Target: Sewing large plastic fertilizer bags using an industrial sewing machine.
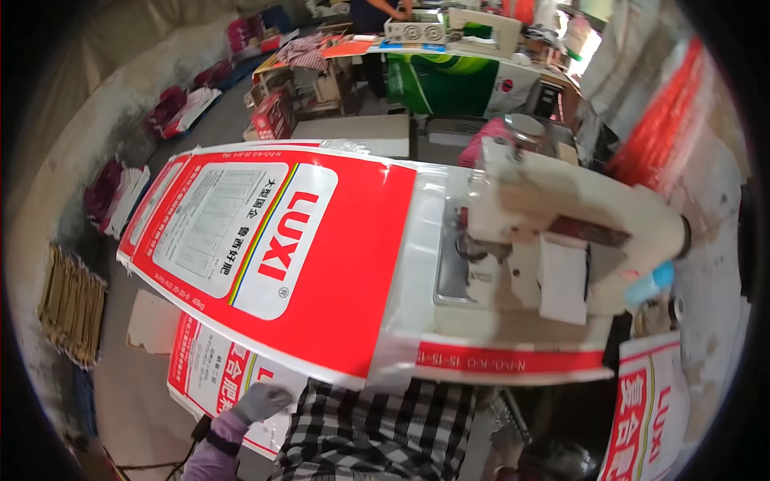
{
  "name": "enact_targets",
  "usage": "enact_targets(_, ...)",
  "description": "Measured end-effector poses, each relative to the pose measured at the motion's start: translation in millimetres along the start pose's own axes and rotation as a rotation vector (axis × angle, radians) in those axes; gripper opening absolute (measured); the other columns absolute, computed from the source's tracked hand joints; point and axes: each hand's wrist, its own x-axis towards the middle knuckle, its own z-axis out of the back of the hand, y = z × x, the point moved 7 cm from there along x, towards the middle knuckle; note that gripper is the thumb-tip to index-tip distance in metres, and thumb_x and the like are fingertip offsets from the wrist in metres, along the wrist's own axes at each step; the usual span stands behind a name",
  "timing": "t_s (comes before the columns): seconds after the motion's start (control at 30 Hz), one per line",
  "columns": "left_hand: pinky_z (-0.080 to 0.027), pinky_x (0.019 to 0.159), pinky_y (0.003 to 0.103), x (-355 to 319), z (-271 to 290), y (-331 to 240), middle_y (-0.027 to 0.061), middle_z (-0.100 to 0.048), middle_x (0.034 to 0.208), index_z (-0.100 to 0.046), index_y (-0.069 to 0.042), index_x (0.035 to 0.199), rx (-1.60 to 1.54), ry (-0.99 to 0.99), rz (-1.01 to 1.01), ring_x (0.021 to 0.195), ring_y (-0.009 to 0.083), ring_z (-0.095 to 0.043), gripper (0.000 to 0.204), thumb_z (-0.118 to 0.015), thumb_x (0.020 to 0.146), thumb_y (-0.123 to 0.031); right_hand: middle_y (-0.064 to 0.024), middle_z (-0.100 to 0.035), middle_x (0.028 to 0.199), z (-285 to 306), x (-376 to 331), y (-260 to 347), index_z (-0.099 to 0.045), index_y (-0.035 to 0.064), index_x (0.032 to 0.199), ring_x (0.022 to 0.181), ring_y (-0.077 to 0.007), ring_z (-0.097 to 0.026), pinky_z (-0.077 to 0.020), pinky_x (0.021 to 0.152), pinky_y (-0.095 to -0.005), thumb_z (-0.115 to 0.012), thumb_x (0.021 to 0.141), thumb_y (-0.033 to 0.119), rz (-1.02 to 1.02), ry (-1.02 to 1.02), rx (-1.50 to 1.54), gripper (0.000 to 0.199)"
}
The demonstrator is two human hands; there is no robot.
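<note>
My left hand [261, 402], in a grey glove, is low at the near left with its fingers curled; whether anything is in them is hidden. It is over a red and white printed sack [212, 373] that lies below the table's near edge. On the table, a large red and white printed sack [349, 264] lies flat, its right part beside the bed of a white sewing machine [553, 192]. The needle area of the machine is dark and small. My right hand is out of view.
Another printed sack [648, 413] hangs at the near right. Folded brown bundles [70, 305] stand at the left wall. Red strands [662, 120] hang behind the machine. Across the room a person's arm [389, 10] is by a second sewing machine [485, 32].
</note>
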Motion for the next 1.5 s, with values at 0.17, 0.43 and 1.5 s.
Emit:
enact_targets(0.17, -0.047, 0.078, 0.044, 47.6, 17.2, -241.8, 0.0129, -0.061, 0.098, -0.058, -0.007, 0.105, 0.266, -0.739, -0.685, 0.094, 0.0314, -0.059, 0.054, -0.079, 0.068, -0.041, -0.0012, -0.060, 0.087, 43.2, 40.2, 241.7, -0.062, -0.0035, 0.096, 0.080, -0.0090, -0.054, -0.0455, 0.072, -0.0237, -0.055, 0.091, 0.010, -0.023, -0.281, 0.339, 0.016)
enact_targets(0.43, -0.050, 0.073, 0.028, 152.6, 13.5, -185.9, 0.0080, -0.070, 0.082, -0.068, -0.001, 0.086, -0.432, -0.278, -0.586, 0.077, 0.0142, -0.064, 0.018, -0.066, 0.089, -0.019, -0.0090, -0.067, 0.089, -18.3, 58.6, 429.3, -0.065, -0.0028, 0.095, 0.084, -0.0159, -0.062, -0.0481, 0.077, -0.0283, -0.056, 0.090, 0.009, 0.201, -0.032, 0.337, 0.016)
enact_targets(1.5, -0.049, 0.086, 0.042, 117.3, 53.9, -192.1, 0.0118, -0.068, 0.102, -0.055, 0.001, 0.120, 0.292, -0.357, -0.377, 0.096, 0.0174, -0.065, 0.038, -0.064, 0.087, -0.015, -0.0033, -0.063, 0.078, -218.9, 130.0, 519.1, -0.064, 0.0013, 0.079, 0.072, -0.0095, -0.059, -0.0473, 0.068, -0.0252, -0.072, 0.078, 0.003, 0.275, 0.201, 0.605, 0.008)
